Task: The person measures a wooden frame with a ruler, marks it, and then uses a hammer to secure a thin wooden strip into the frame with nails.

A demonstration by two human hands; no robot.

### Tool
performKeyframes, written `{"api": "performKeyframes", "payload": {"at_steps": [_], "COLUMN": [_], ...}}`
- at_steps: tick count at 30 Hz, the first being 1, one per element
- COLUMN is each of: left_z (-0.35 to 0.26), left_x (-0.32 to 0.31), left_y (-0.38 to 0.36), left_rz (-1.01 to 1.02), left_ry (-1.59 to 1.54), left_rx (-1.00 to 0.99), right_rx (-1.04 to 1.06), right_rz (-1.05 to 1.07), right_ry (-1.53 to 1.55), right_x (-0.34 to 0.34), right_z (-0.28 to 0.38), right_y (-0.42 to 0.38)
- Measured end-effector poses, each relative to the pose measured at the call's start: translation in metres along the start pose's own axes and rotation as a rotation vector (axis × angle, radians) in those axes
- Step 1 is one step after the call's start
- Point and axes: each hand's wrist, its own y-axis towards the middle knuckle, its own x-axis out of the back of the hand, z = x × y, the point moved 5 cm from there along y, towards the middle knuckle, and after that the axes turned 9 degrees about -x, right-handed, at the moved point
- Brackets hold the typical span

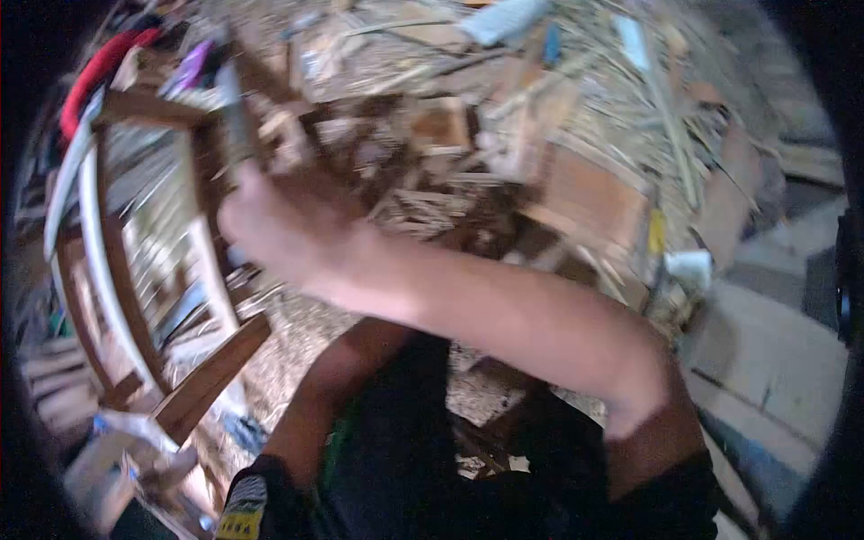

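My right hand [283, 216] reaches across to the left and is blurred by motion. Its fingers are closed around a narrow grey bar-like thing [236, 112] that sticks up past the fist; blur hides its kind. Right beside this hand stands a wooden frame [112, 225] with long curved side pieces and crosspieces, filling the left of the view. A short, thick wooden piece [211, 378] juts from the frame's near end. My left forearm [337, 364] rises from below and passes behind the right forearm, which hides my left hand.
Wood scraps and shavings [432, 202] cover the ground ahead. A flat brown wooden panel [589, 193] lies among them, with a yellow-handled thing [656, 232] close by. Pale boards [774, 351] lie at the right. Something red and curved [103, 72] is at the far left.
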Motion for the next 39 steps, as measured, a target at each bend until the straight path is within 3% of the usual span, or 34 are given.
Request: {"api": "performKeyframes", "payload": {"at_steps": [1, 5, 7, 10, 13, 14, 15, 19, 21, 23, 25, 28, 31, 34, 38, 39], "left_z": [-0.001, -0.013, -0.02, -0.021, -0.021, -0.027, -0.029, -0.033, -0.022, -0.026, -0.072, -0.074, -0.084, -0.103, -0.111, -0.131], "left_x": [0.004, 0.005, 0.006, 0.001, 0.0, 0.003, 0.003, 0.001, -0.006, -0.007, -0.01, -0.024, -0.035, -0.036, -0.028, -0.018], "left_y": [0.002, 0.009, 0.01, 0.01, 0.012, 0.014, 0.015, 0.037, 0.052, 0.067, 0.071, 0.092, 0.102, 0.106, 0.106, 0.105], "left_rz": [-0.004, -0.006, 0.0, -0.01, -0.033, -0.002, 0.031, 0.049, 0.043, 0.015, -0.046, -0.042, -0.001, -0.005, -0.1, -0.132], "left_ry": [0.004, 0.017, 0.025, 0.016, 0.049, 0.119, 0.19, 0.175, 0.054, 0.093, -0.05, -0.525, -0.458, -0.265, -0.466, -0.459], "left_rx": [0.009, 0.035, 0.033, 0.051, 0.069, 0.131, 0.189, 0.183, 0.197, 0.043, 0.128, 0.204, 0.187, 0.145, 0.206, 0.143], "right_rx": [0.062, 0.254, 0.036, 0.187, -0.309, -0.366, -0.7, -0.794, -0.865, -0.895, -0.939, -0.891, -0.878, -0.939, -0.897, -0.901], "right_rz": [-0.071, -0.387, -0.209, -0.546, -0.676, -0.756, -0.773, -0.784, -0.735, -0.686, -0.648, -0.661, -0.714, -0.693, -0.8, -0.833], "right_ry": [-0.265, -0.225, 0.02, -0.126, -0.106, -0.14, -0.096, -0.25, -0.231, -0.006, 0.045, 0.098, -0.122, -0.063, 0.02, 0.02], "right_x": [-0.003, 0.016, 0.029, 0.112, 0.19, 0.21, 0.222, 0.209, 0.18, 0.148, 0.134, 0.126, 0.132, 0.133, 0.151, 0.159], "right_z": [0.004, -0.003, -0.034, -0.103, -0.226, -0.258, -0.269, -0.345, -0.362, -0.378, -0.375, -0.385, -0.389, -0.39, -0.371, -0.36], "right_y": [-0.002, -0.024, -0.026, -0.087, -0.174, -0.212, -0.253, -0.383, -0.415, -0.433, -0.427, -0.411, -0.4, -0.399, -0.402, -0.401]}}
